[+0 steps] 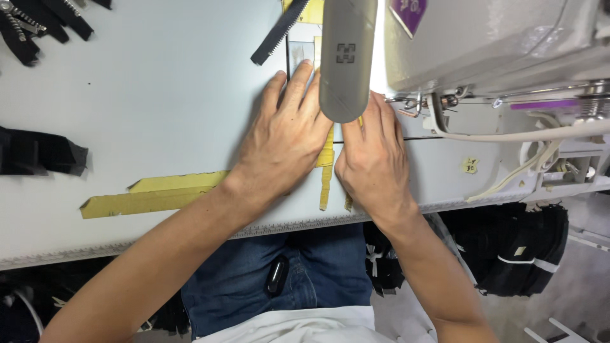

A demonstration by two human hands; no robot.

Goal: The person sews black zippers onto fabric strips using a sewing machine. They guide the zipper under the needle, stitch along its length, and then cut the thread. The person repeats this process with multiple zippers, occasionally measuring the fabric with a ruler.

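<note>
Down on the tabletop (159, 95), both hands lay flat beside a sewing machine (495, 44).
Nearest, the left hand (283, 143) and right hand (375, 159) rested side by side, fingers spread and pressed down, gripping nothing. They covered strips of yellow tape (149, 194) on the pale surface. Just beyond the fingertips a black zipper (276, 35) lay tilted, and more zippers (38, 22) sat at the far left corner.

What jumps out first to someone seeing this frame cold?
Two bare hands pressed flat side by side at centre: the left hand and the right hand, on a pale table under a grey sewing machine. A black zipper strip runs away from the fingertips at top centre. Yellow-brown tape strips cross the table at lower left, and black zippers lie in the top left corner.
</note>
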